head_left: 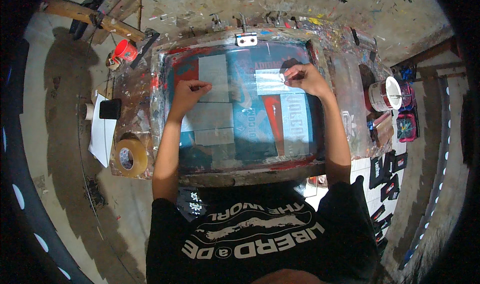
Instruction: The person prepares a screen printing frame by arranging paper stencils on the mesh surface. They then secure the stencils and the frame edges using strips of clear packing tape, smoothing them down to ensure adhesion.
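While the right hand (306, 79) pinches a clear tape strip (270, 81) onto the printing screen (240, 109), the left hand (189, 93), curled, presses tape nearby; smoothing it flat seems next.

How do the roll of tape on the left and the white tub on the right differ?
The roll of tape is tan and lies flat on the bench's left edge; the white tub lies tipped on its side at the right. The roll shows an open core; the tub shows a round white end. Neither hand touches either one.
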The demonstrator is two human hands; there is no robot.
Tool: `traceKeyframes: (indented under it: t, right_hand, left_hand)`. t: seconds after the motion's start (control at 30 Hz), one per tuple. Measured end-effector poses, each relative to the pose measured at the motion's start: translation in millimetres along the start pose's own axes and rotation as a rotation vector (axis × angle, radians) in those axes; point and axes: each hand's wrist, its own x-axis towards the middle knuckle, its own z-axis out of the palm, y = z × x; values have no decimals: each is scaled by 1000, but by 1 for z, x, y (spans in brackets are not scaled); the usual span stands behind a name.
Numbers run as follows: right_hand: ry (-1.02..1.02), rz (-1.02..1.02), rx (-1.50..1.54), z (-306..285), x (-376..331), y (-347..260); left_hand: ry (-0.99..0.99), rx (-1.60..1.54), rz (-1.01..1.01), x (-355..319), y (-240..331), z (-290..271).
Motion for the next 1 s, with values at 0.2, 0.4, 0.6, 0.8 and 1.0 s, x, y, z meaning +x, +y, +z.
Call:
traceKeyframes:
  t: [0.2, 0.4, 0.6, 0.8, 1.0]
  right_hand:
    - [8, 29, -49, 1, 0, -1]
    - [14, -80, -117, 5, 2, 1]
    - [92, -175, -325, 13, -7, -7]
    - [179, -124, -352, 14, -5, -13]
    - [222, -40, -363, 17, -3, -11]
  left_hand:
    - [59, -40, -40, -2, 5, 3]
    - [86, -30, -64, -1, -5, 6]
    - [150, 101, -36, -8, -1, 15]
    - [267, 309, 67, -5, 1, 18]
    - [315, 313, 59, -1, 3, 21]
